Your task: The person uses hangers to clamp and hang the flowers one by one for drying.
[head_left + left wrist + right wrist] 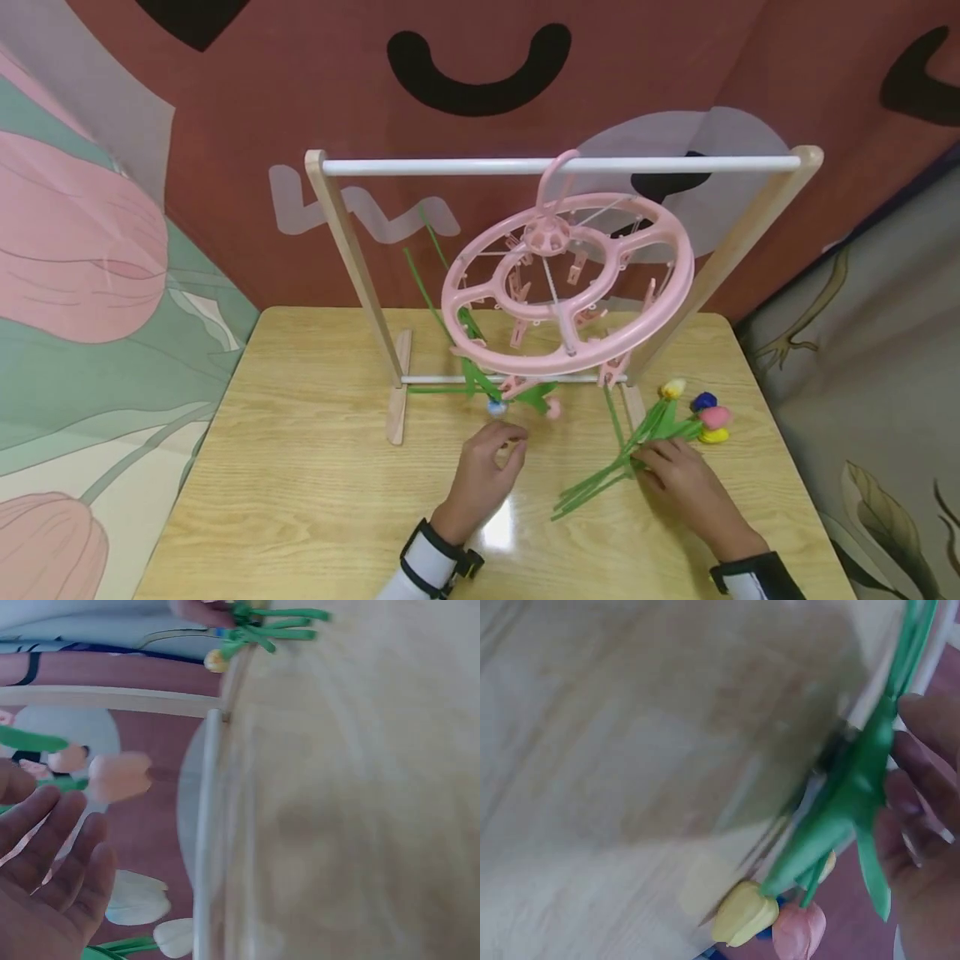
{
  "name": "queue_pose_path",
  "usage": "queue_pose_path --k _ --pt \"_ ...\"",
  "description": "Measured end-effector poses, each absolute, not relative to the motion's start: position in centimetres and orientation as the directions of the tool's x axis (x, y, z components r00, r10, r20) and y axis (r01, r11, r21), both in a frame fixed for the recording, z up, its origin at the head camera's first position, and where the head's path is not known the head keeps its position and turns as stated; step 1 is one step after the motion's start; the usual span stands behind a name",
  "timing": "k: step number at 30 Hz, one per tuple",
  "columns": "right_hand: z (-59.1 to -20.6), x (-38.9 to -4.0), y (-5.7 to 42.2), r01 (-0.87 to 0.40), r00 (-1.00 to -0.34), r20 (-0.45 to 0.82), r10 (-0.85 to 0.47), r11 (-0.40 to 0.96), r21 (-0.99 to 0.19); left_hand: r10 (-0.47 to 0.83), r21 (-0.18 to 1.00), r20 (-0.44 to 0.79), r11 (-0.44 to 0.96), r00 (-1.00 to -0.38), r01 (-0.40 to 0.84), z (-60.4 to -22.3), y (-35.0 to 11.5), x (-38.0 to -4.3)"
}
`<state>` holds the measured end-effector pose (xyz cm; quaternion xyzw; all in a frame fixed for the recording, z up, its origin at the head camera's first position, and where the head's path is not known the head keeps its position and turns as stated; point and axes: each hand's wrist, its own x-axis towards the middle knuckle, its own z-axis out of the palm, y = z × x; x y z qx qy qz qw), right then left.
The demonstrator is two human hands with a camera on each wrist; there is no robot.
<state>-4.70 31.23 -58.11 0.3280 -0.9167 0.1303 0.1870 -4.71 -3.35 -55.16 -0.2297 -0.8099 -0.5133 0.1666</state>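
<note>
Tulips [666, 425] bunched on a bench, under the right hand [686, 487], with a pink hanger [652, 333] nearby

Several artificial tulips lie together at the right of a wood-grained bench [300, 500]. Their green stems [592, 490] point toward the person and a little left; their flower heads fan out near the bench's right edge: a cream one [672, 388], a dark blue one [704, 402], a pink one [715, 417] and a yellow one [715, 435]. The person's right hand reaches in from below, bent fingertips touching the stems; whether they pinch them, I cannot tell.

The left hand [480, 479] is held near the middle, just in front of the hanger, its fingers relaxed and softly curved, with a gap between thumb and forefinger. In the left wrist view, its fingers are near a blurred pale pink tulip head [120, 776], and two white tulip heads [139, 900] show lower down.

Behind the hands stands a rack with wooden sides [352, 267] and a white top rod [450, 167]. From this rod hangs the round pink hanger, tilted, with small pink clips [517, 333] around its rings. More green stems and leaves show below and behind its rim, with a light blue flower head [497, 407] at the front. A brown cloth [247, 125] printed with a black smile forms the backdrop.
</note>
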Motion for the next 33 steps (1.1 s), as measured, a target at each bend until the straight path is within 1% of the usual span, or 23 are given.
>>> queue_pose_path --k 3,6,8,12,17,24,33 --pt "-58.7 -4.6 31.1 -0.673 -0.676 0.450 -0.583 0.738 -0.054 0.280 0.740 0.419 0.447 -0.864 0.503 -55.8 -3.2 -4.1" --pt "-58.8 -4.5 31.0 -0.666 -0.678 0.434 -0.593 0.746 -0.020 0.359 0.700 0.340 0.520 -0.869 0.489 -56.4 -3.0 -3.6" --pt "-58.8 -4.4 31.0 -0.661 -0.686 0.414 -0.599 0.750 -0.010 0.402 0.663 0.321 0.551 -0.857 0.507 -56.7 -2.7 -3.4" --pt "-58.7 -4.3 31.1 -0.651 -0.703 0.359 -0.614 0.759 0.025 0.453 0.591 0.330 0.585 -0.828 0.556 -57.1 -2.1 -3.1" --pt "-58.4 -4.1 31.1 -0.645 -0.714 0.317 -0.624 0.763 0.050 0.480 0.532 0.353 0.603 -0.803 0.594 -57.0 -1.3 -3.2" --pt "-57.3 -3.9 30.9 -0.672 -0.698 0.325 -0.638 0.741 0.012 0.529 0.459 0.371 0.610 -0.763 0.646 -56.3 0.1 -2.9" --pt "-55.4 -4.1 29.5 -0.701 -0.657 0.366 -0.659 0.713 0.024 0.622 0.369 0.374 0.581 -0.688 0.726 -55.2 1.1 -2.8"
